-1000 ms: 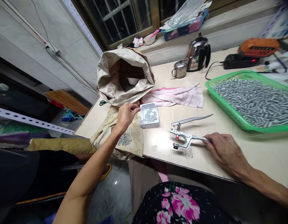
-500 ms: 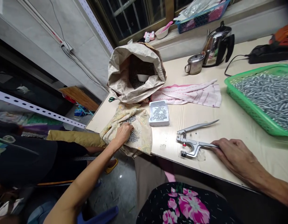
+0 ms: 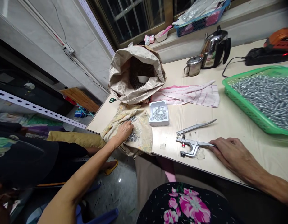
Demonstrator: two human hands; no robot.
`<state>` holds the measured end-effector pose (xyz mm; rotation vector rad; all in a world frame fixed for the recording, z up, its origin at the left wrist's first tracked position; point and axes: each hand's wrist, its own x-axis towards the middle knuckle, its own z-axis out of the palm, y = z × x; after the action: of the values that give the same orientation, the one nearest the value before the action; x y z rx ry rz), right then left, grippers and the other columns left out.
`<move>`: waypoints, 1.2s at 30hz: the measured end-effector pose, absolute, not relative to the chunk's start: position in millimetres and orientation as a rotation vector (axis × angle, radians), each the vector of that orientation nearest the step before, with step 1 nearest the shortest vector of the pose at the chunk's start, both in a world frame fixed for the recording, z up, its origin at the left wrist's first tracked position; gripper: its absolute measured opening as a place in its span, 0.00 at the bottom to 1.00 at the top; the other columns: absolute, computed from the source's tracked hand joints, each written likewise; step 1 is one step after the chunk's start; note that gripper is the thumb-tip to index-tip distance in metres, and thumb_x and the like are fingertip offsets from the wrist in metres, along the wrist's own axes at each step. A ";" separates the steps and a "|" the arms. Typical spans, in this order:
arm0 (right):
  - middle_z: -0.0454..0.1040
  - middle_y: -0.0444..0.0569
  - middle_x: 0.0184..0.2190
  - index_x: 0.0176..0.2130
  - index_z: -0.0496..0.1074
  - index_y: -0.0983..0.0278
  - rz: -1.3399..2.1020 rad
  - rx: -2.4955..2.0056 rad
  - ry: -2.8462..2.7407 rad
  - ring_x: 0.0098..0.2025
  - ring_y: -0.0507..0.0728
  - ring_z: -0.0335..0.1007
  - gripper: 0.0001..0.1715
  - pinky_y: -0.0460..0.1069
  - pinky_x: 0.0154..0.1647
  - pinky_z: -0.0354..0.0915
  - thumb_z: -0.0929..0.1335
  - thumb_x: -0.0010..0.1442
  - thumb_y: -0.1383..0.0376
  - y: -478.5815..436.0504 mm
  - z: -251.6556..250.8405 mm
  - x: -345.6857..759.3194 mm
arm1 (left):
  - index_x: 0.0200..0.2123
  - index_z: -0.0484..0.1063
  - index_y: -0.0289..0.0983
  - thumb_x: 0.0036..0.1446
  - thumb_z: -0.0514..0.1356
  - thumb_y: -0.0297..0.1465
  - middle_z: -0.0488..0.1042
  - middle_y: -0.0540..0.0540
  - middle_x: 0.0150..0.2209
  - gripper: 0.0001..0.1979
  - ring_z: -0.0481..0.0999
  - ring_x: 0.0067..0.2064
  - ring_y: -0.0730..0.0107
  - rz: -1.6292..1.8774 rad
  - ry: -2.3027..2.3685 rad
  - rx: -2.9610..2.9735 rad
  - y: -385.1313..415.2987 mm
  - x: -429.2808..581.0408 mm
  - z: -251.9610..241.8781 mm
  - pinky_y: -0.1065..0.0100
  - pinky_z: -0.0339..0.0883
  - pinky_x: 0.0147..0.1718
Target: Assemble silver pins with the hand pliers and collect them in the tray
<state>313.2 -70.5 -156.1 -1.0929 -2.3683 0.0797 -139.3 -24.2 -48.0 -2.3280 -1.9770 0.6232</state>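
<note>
My left hand (image 3: 124, 131) is over a pile of small metal pins (image 3: 134, 136), its fingers curled down and pressed together. Whatever lies between the fingertips is hidden. The pins rest on a yellowish patterned cloth (image 3: 144, 132) at the table's left front corner. On the right, my right hand (image 3: 232, 155) is closed on the lower handle end of silver snap pliers (image 3: 192, 146). These lie flat on the table with their upper handle sprung apart. A small white tray (image 3: 159, 122) with similar pins stands between the cloth and the pliers.
Behind the cloth lies an open paper sack (image 3: 116, 84) with a white scoop inside. A pink-white towel (image 3: 192, 95), a metal cup (image 3: 194, 66) and a kettle (image 3: 210, 54) are at the back. At right stands a green basket (image 3: 248, 112) of metal pieces. A co-worker (image 3: 29, 158) is at left.
My left hand has shifted slightly within the pile, with its fingers a little flatter. My right hand still holds the pliers' handle; the view has moved slightly.
</note>
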 end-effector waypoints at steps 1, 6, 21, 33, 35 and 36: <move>0.72 0.46 0.33 0.42 0.66 0.62 0.077 -1.091 -2.369 0.33 0.56 0.66 0.11 0.56 0.43 0.59 0.58 0.72 0.60 -70.4 -155.9 313.1 | 0.40 0.76 0.32 0.66 0.49 0.25 0.72 0.35 0.46 0.14 0.70 0.50 0.55 0.613 -1.983 -2.331 -23.2 -140.6 -48.2 0.63 0.67 0.40; 0.72 0.47 0.34 0.42 0.66 0.63 0.062 -1.088 -2.380 0.33 0.56 0.68 0.11 0.55 0.44 0.59 0.58 0.72 0.61 -69.2 -158.2 313.2 | 0.35 0.77 0.32 0.63 0.53 0.26 0.74 0.37 0.43 0.12 0.73 0.47 0.56 0.497 -2.053 -2.341 -16.3 -149.0 -48.3 0.64 0.66 0.41; 0.71 0.47 0.31 0.40 0.68 0.65 -0.110 -1.109 -2.413 0.32 0.55 0.67 0.12 0.53 0.43 0.57 0.58 0.72 0.65 -68.8 -149.1 304.0 | 0.29 0.77 0.36 0.55 0.60 0.32 0.77 0.46 0.27 0.08 0.74 0.29 0.66 -0.686 -2.564 -2.443 -46.1 -79.7 -63.6 0.68 0.64 0.32; 0.75 0.56 0.48 0.50 0.72 0.64 0.334 -1.206 -2.251 0.44 0.60 0.69 0.17 0.57 0.46 0.60 0.59 0.71 0.64 -81.1 -80.0 252.6 | 0.33 0.78 0.31 0.35 0.78 0.40 0.71 0.52 0.23 0.25 0.68 0.23 0.80 -2.486 -3.400 -2.014 -70.9 3.7 -54.8 0.77 0.63 0.22; 0.76 0.52 0.41 0.46 0.74 0.63 0.885 -1.069 -2.103 0.41 0.56 0.70 0.18 0.52 0.41 0.63 0.58 0.72 0.61 -75.5 -67.4 229.5 | 0.33 0.78 0.32 0.37 0.77 0.41 0.71 0.52 0.22 0.24 0.67 0.23 0.80 -2.582 -3.272 -2.075 -71.7 10.6 -51.1 0.77 0.63 0.22; 0.75 0.50 0.35 0.42 0.74 0.63 1.110 -1.037 -2.017 0.36 0.55 0.70 0.19 0.50 0.37 0.63 0.58 0.71 0.59 -71.7 -63.3 218.4 | 0.33 0.79 0.32 0.37 0.77 0.41 0.71 0.51 0.22 0.23 0.67 0.22 0.80 -2.607 -3.196 -2.116 -71.7 13.0 -50.1 0.76 0.63 0.22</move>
<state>218.4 -71.7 -63.3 -1.0375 -2.0174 1.1103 13.0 -71.7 -50.1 -2.1164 -3.1958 -2.6068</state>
